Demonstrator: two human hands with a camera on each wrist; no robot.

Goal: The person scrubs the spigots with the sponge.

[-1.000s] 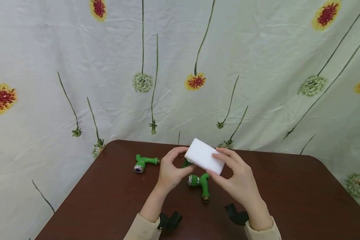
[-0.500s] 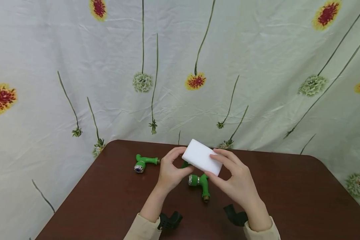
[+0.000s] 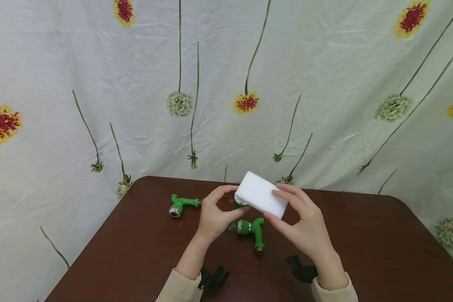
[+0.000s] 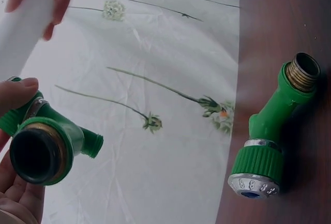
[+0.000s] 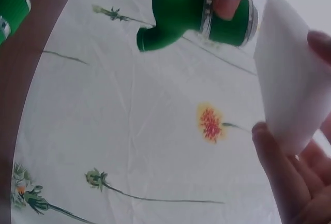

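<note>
My left hand [image 3: 216, 216] grips a green plastic tap [image 4: 76, 138] with the thumb across its knob; the open brass-lined inlet faces the left wrist camera. In the head view the sponge mostly hides this tap. A white block sponge [image 3: 261, 193] is pinched by its edges between the thumb and fingers of my right hand [image 3: 305, 224]. From the right wrist, the sponge [image 5: 289, 79] stands close to the silver-rimmed knob end of the held tap [image 5: 178, 6]. Both hands are raised over the table.
On the dark red-brown table [image 3: 143, 256] lie two more green taps, one at the left [image 3: 182, 204] and one in the middle [image 3: 256, 235], below the hands. A white flower-print cloth [image 3: 211, 134] hangs behind the table. Black wrist mounts sit at both sleeves.
The sponge shifts slightly left, then back right and up with my right hand. The tap in my left hand turns a little, and its silver-rimmed end now shows beside the sponge.
</note>
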